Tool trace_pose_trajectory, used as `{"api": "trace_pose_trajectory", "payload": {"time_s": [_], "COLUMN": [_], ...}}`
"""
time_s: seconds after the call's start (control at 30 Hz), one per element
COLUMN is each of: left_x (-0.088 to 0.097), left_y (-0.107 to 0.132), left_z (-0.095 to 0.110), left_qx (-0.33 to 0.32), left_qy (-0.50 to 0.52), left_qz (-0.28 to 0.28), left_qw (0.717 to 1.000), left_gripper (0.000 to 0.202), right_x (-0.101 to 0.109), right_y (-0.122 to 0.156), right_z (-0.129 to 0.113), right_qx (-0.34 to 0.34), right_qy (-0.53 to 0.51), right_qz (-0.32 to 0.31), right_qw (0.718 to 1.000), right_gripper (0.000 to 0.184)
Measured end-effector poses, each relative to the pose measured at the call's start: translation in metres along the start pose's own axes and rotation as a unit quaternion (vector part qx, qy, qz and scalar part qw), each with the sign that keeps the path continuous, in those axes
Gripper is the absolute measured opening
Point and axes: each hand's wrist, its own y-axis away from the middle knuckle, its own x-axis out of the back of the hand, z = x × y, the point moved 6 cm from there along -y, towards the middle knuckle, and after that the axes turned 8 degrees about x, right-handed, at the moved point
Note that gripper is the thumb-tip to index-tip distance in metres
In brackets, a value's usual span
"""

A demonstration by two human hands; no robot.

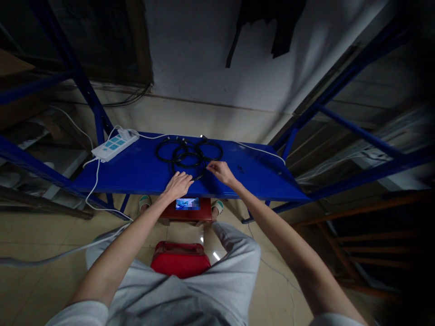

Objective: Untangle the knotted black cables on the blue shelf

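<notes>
Leftmost, a dark blue steel shelving upright [98, 117] rises beside a thin white cable [91, 190], which loops down past the shelf edge towards the beige floor tiles [41, 240]. On the blue metal shelf [258, 181], a white power strip [114, 146] with teal switches lies at an angle near the left end, a white plug [125, 134] seated at its far end. Next along, the person's left hand [178, 184] lies open on the blue surface, fingers spread, their tips just beside the lower loops of the black cables [188, 156]. Those cables sit in overlapping coils at the middle of the shelf, towards its back edge. Below the shelf's front edge, a phone [187, 203] with a blurred screen rests on a red stool [186, 213], between two slippered feet [144, 202], and a red bag [180, 260] sits nearer the person's grey shorts [234, 253]. The right hand [220, 172] is drawn narrow, fingertips at the right side of the coils; whether they pinch a cable, the view cannot settle. Further right, a white cable [261, 149] runs along the shelf's back edge, and a wooden chair [367, 240] stands in shadow
</notes>
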Motion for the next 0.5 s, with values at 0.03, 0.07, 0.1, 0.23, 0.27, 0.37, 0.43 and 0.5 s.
{"api": "trace_pose_trajectory", "payload": {"time_s": [0.03,0.07,0.1,0.23,0.27,0.37,0.43,0.5], "left_x": [0.000,0.000,0.000,0.000,0.000,0.001,0.001,0.002], "left_y": [0.000,0.001,0.001,0.001,0.001,0.001,0.001,0.001], "left_z": [0.000,0.000,0.000,0.000,-0.001,-0.001,-0.001,-0.001], "left_qx": [-0.001,-0.002,-0.002,0.000,-0.001,0.000,0.000,-0.002], "left_qy": [-0.001,-0.001,-0.001,0.005,0.006,0.007,0.006,0.006], "left_qz": [0.002,0.003,0.004,0.007,0.008,0.013,0.017,0.019], "left_qw": [1.000,1.000,1.000,1.000,1.000,1.000,1.000,1.000], "left_gripper": [0.033,0.033,0.032,0.033,0.033,0.033,0.032,0.031], "right_x": [-0.008,-0.014,-0.020,-0.038,-0.041,-0.044,-0.045,-0.046], "right_y": [-0.004,-0.008,-0.011,-0.021,-0.023,-0.025,-0.025,-0.026], "right_z": [-0.008,-0.015,-0.020,-0.036,-0.040,-0.049,-0.053,-0.053], "right_qx": [0.013,0.022,0.027,0.027,0.027,0.028,0.028,0.015], "right_qy": [0.010,0.020,0.033,0.120,0.140,0.166,0.155,0.133], "right_qz": [-0.025,-0.048,-0.073,-0.187,-0.208,-0.244,-0.258,-0.255], "right_qw": [1.000,0.998,0.996,0.975,0.968,0.955,0.953,0.958], "right_gripper": [0.027,0.025,0.023,0.015,0.014,0.015,0.014,0.010]}}
